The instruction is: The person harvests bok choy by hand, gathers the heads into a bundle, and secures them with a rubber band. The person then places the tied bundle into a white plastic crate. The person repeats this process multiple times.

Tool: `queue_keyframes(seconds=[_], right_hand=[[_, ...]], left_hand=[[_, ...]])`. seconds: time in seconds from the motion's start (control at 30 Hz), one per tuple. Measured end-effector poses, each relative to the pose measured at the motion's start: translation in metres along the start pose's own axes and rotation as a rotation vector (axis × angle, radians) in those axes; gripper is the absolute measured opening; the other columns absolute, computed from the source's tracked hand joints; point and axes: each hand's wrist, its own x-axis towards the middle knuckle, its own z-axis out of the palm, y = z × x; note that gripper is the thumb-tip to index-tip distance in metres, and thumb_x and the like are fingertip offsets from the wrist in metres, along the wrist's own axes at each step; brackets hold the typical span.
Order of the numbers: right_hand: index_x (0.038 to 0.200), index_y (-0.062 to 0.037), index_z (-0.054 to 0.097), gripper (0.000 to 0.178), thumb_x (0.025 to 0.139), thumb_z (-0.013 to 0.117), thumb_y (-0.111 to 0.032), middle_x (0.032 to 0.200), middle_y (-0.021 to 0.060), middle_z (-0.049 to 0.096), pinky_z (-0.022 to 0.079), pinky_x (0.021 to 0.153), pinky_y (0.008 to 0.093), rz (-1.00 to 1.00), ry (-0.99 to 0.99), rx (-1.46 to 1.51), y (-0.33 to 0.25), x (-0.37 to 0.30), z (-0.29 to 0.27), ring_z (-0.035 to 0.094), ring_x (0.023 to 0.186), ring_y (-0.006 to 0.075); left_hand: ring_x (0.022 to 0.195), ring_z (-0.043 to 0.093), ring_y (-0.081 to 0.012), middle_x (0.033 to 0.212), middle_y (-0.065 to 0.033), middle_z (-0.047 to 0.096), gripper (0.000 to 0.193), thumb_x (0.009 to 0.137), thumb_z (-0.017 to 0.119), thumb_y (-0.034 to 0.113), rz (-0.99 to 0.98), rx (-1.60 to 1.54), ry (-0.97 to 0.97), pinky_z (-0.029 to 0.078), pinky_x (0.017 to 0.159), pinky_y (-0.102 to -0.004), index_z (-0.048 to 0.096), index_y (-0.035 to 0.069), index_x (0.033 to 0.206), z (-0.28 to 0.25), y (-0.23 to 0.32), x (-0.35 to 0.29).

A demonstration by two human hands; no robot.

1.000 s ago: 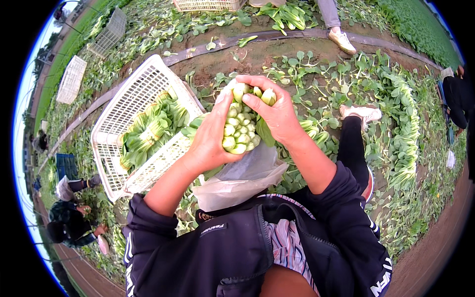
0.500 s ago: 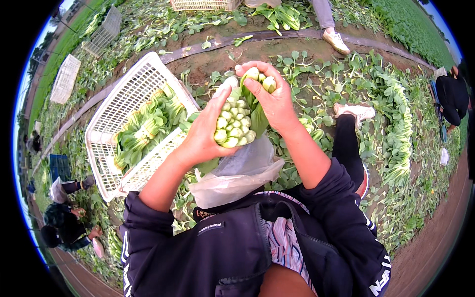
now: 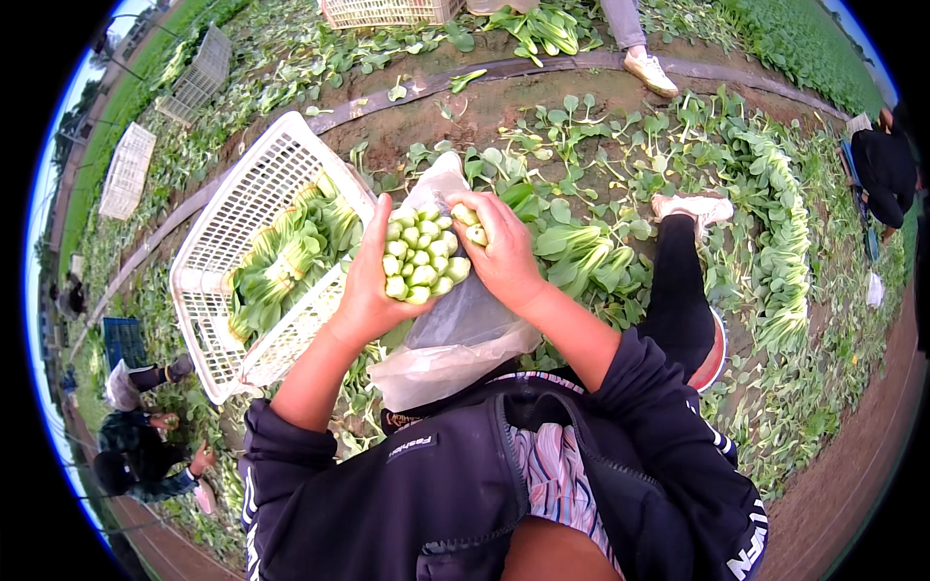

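Note:
A thick bunch of bok choy (image 3: 423,257), pale stem ends facing up, is gripped by my left hand (image 3: 358,305). My right hand (image 3: 506,257) is closed on a few bok choy heads (image 3: 469,219) and rests against the right side of that bunch. The leafy ends beneath are mostly hidden. Below my hands a clear plastic sheet (image 3: 450,373) covers my lap. To the left stands a white plastic crate (image 3: 254,184) with tied bok choy bundles (image 3: 286,266) inside. Loose bok choy (image 3: 586,257) lies just right of my right hand.
A long row of cut bok choy (image 3: 783,257) lies at the right, beyond my outstretched leg (image 3: 673,276). Other crates (image 3: 128,169) stand far left. Co-workers crouch at the lower left (image 3: 136,455) and far right (image 3: 883,174). Another person's shoe (image 3: 650,73) is ahead.
Both hands have shifted left and slightly down with the bunch. My right hand has lowered its bok choy heads to the bunch's side, uncovering the loose bok choy to the right.

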Motion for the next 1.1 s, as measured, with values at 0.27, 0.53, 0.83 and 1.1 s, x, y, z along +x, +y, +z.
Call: queue_keyframes(seconds=[0.27,0.53,0.83,1.1], right_hand=[[0.112,-0.0052,0.055,0.031,0.083,0.062,-0.002,0.107,0.0139,0.062,0.049,0.085,0.0374,0.036,-0.144,0.202,-0.031,0.027,0.018,0.062,0.099,0.0316],[0.118,-0.0024,0.052,0.034,0.095,0.058,-0.027,0.111,0.0049,0.056,0.043,0.093,0.0278,0.087,-0.290,0.845,-0.071,0.050,0.037,0.052,0.104,0.0123],[0.149,-0.0039,0.006,0.125,0.065,0.072,-0.068,0.150,0.0170,0.022,0.017,0.115,0.0416,0.007,-0.505,0.745,-0.071,0.043,0.048,0.022,0.140,0.0290],[0.149,-0.0043,-0.005,0.107,0.083,0.053,-0.065,0.152,0.0203,0.018,0.018,0.113,0.0447,-0.129,-0.504,0.373,-0.044,0.025,0.069,0.023,0.140,0.0358]], left_hand=[[0.120,0.051,-0.0296,0.133,-0.0194,0.047,0.129,0.057,0.086,0.012,0.095,-0.332,0.269,0.038,0.105,-0.0398,-0.005,0.001,0.148,0.005,-0.017,-0.013],[0.124,0.047,-0.0282,0.136,-0.0169,0.043,0.136,0.063,0.087,0.037,0.260,-0.321,0.646,0.029,0.110,-0.0431,-0.016,0.010,0.147,0.007,0.005,-0.020],[0.123,0.050,-0.0292,0.135,-0.0200,0.045,0.134,0.057,0.090,0.030,0.163,-0.448,0.530,0.036,0.106,-0.0416,-0.005,0.004,0.148,-0.028,-0.004,-0.019],[0.120,0.053,-0.0280,0.133,-0.0172,0.049,0.124,0.053,0.088,0.018,0.043,-0.359,0.243,0.040,0.103,-0.0381,0.010,0.003,0.149,-0.074,-0.038,-0.024]])
